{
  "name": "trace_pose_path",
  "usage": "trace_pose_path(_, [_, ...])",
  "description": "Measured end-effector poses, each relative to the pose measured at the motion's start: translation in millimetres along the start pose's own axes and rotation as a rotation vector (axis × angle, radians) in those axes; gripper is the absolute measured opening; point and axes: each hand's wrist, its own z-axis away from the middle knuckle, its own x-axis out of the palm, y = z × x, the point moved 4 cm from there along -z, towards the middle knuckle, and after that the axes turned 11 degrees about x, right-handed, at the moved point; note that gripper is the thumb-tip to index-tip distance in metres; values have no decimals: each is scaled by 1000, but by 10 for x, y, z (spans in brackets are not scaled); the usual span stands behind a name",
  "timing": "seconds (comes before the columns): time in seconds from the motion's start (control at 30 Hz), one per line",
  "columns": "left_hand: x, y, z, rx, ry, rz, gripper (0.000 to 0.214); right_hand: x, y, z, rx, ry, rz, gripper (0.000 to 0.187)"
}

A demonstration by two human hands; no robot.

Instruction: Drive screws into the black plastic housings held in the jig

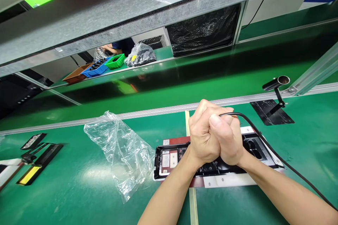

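My left hand and my right hand are closed and pressed together over a black plastic housing. A black cable runs from the lower right edge up to the top of my right hand and vanishes between the fists. Whatever else the fingers enclose is hidden. The housing lies open side up, with a white label at its left end and dark oval openings at its right. Beneath it is a red and white fixture. My hands cover the housing's middle.
A crumpled clear plastic bag lies left of the housing. A black tubular device on a stand is at right. Several coloured bins sit across the green surface, near another person's arm. A metal shelf hangs overhead.
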Motion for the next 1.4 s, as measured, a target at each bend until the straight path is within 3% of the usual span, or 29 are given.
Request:
trace_pose_path(0.5, [-5,1,-8,43,25,-26,23,31,-10,-28,18,-52,-71,45])
trace_pose_path(1.4, [-31,5,24,3,19,1,19,43,-3,-21,-21,-48,-32,43])
